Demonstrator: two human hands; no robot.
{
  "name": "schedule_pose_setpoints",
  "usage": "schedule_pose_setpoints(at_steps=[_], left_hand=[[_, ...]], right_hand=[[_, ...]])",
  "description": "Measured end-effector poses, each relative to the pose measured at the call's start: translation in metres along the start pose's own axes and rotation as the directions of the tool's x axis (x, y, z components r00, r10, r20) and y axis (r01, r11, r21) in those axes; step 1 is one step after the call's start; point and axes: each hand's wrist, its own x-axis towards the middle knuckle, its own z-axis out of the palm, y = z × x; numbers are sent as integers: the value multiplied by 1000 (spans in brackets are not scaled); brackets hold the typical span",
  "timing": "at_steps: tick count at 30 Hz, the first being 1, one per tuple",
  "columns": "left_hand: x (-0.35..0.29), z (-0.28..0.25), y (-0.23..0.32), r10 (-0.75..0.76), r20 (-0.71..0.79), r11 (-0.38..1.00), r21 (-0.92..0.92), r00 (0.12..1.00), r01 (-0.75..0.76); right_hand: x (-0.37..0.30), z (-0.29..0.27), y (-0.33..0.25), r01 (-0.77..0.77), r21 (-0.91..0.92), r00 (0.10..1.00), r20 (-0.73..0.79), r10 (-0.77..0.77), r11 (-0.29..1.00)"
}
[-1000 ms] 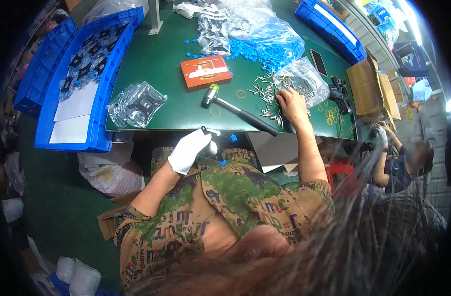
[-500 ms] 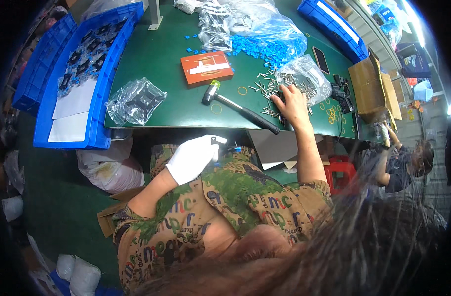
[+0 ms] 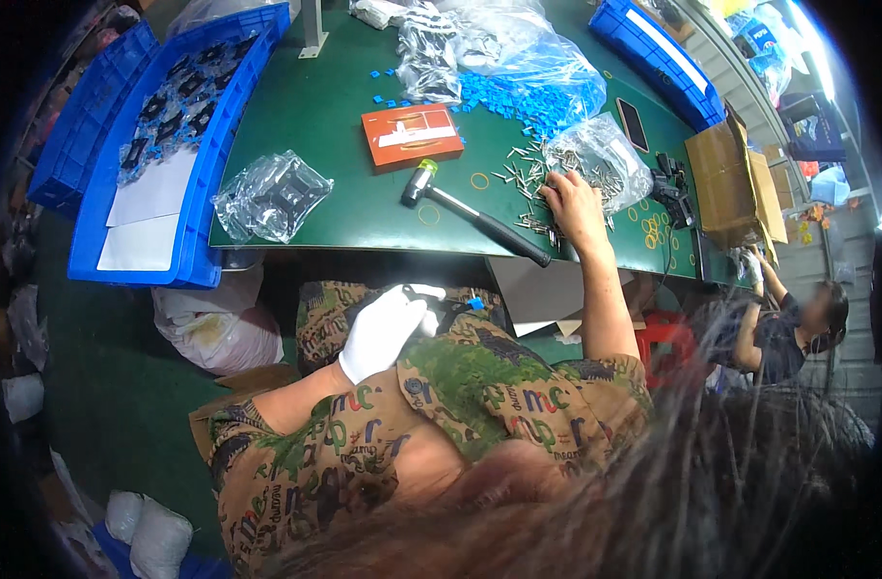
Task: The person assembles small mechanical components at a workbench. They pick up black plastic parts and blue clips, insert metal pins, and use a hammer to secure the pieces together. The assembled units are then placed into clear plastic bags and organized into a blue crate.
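My left hand point(image 3: 384, 331), in a white glove, is closed around a black part with a blue piece point(image 3: 475, 303) on it, held over my lap below the table edge. The gloved fingers and dark surroundings hide most of that part's shape. My bare right hand point(image 3: 576, 210) reaches onto the table, its fingers bent down together into a heap of small metal pins point(image 3: 524, 178). What lies between those fingertips is hidden. A clear plastic bag point(image 3: 626, 152) with more pins touches the heap. Left of it lies a hammer point(image 3: 479, 226) with a black grip and a yellow-green face.
An orange-red box point(image 3: 412, 145), small blue pieces point(image 3: 513, 101), a bagged black part point(image 3: 275, 198), a phone point(image 3: 631, 124) and rubber bands point(image 3: 655, 230) lie on the green table point(image 3: 335, 96). Blue crates point(image 3: 185, 227) stand left, a cardboard box point(image 3: 725, 174) right. A co-worker point(image 3: 786, 336) is at far right.
My left hand has shifted slightly right and down, turning the black part so its blue piece shows more. My right hand stays at the pins, its fingers drawn closer together.
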Motion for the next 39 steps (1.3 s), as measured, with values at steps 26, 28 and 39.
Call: schedule_pose_setpoints(at_steps=[26,28,39], left_hand=[[46,-18,4,333,-99,631,762,938,-144],[45,-20,2,347,-106,629,763,932,-147],[41,-24,-7,346,38,385,906,937,-178]], right_hand=[[-35,-57,-168,514,512,844,-161,-511,688],[-37,-53,-173,510,509,847,-159,-506,694],[-40,-34,-181,490,380,871,-179,-457,785]])
